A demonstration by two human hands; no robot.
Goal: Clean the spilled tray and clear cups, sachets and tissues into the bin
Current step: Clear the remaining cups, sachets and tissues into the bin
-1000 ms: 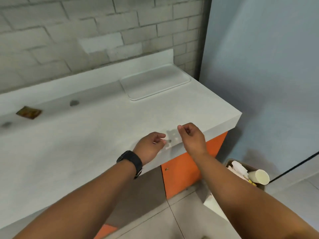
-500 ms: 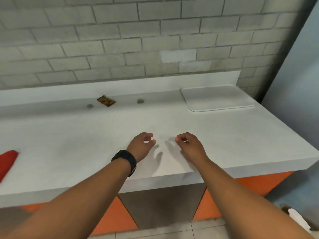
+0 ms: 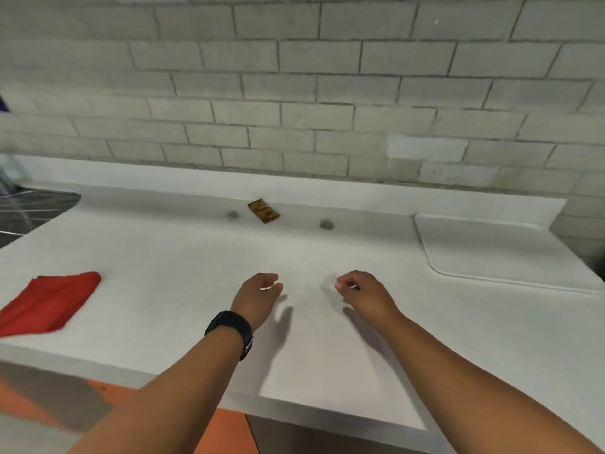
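A person's two bare forearms reach over a white counter (image 3: pixel 170 257) set against a grey brick wall (image 3: pixel 294 93). The left hand (image 3: pixel 257 298), with a black watch (image 3: pixel 230 329) on its wrist, and the right hand (image 3: pixel 366 291) hover side by side above the counter, fingers loosely curled and holding nothing. A white tray (image 3: pixel 501 253), flat with a raised rim and rounded corners, lies at the counter's far right and looks clean. A small brown and gold sachet (image 3: pixel 263 210) lies flat near the back edge, between two dark smudges. A folded red cloth (image 3: pixel 45 303) rests at the left.
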